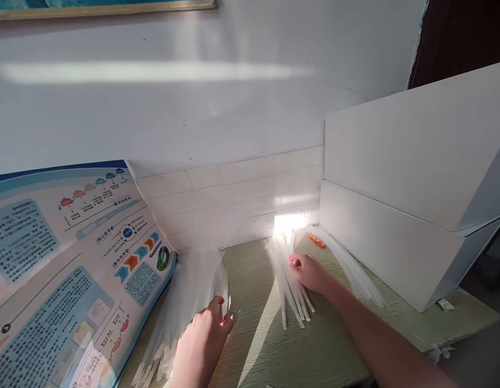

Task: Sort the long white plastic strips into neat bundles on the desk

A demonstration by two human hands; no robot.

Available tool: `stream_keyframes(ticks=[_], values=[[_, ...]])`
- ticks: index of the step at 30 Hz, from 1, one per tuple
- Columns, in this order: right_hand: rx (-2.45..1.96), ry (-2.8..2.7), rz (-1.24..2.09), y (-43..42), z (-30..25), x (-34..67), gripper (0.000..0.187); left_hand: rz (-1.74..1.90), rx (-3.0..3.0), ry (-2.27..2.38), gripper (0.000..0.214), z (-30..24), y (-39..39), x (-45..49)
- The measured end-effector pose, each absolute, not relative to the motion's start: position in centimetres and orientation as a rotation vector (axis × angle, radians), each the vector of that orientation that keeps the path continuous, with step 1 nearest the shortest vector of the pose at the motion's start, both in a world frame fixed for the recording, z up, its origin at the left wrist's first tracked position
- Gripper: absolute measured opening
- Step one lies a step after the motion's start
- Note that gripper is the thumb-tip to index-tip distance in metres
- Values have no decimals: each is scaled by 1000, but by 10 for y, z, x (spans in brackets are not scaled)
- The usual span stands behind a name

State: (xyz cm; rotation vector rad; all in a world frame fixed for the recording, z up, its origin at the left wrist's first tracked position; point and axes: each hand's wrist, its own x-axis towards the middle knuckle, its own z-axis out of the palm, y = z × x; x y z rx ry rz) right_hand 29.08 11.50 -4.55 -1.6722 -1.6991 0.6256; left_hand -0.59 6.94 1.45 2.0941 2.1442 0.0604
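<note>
- The left hand [203, 339] curls against a fanned bunch of white plastic strips [181, 312]; whether it grips them, I cannot tell.
- The right hand [310, 272] lies on a second bunch of strips [292, 280], fingers curled together; any clamp is hidden.
- Both bunches lie on a green woven mat [323, 350], between a printed blue poster [68, 275] and white boxes [411, 183], near a small orange object [317, 241].
</note>
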Motion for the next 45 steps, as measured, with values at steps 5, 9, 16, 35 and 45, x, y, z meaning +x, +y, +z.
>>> stream_keyframes(ticks=[5, 9, 16, 35, 45], values=[[-1656, -1707, 637, 114, -46, 291, 25, 376, 2013, 2036, 37, 14, 67, -3], [-1649, -1701, 647, 113, -45, 290, 26, 647, 1939, 1865, 31, 5, 65, -1], [-1639, -1675, 695, 113, -45, 293, 27, 1175, 2117, 1480, 34, 5, 52, 25], [-1585, -1175, 764, 116, -23, 296, 49, 401, 2154, 1136, 40, -15, 52, 66], [-1787, -1442, 644, 117, -39, 290, 32, 576, 2106, 1172, 24, -29, 55, 63]])
